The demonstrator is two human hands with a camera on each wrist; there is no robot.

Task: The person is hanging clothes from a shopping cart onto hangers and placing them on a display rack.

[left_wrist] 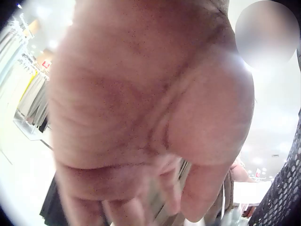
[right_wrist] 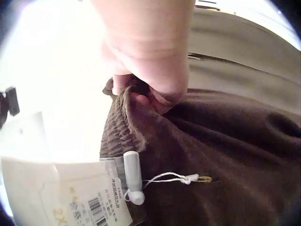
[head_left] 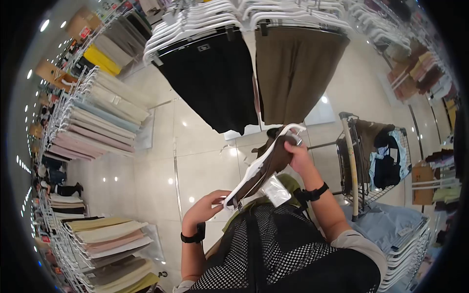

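My right hand (head_left: 299, 155) grips the gathered waistband of dark brown pants (right_wrist: 202, 155) near the upper end of a white clip hanger (head_left: 251, 170). The hanger slants across in front of my chest, with the pants lying along it. At its lower end, my left hand (head_left: 207, 210) pinches the hanger beside a clip. In the left wrist view the palm (left_wrist: 141, 94) fills most of the picture and hides the hold. A paper tag (right_wrist: 89, 193) with a barcode hangs from the waistband, beside a white plastic tag pin (right_wrist: 133, 176).
Ahead hang black pants (head_left: 210, 78) and olive-brown pants (head_left: 298, 73) on a rack of white hangers. Racks of pale folded-over pants (head_left: 97, 127) line the left. At right stands a wire cart (head_left: 354, 166) holding clothes, with blue garments (head_left: 388, 224) on hangers below it.
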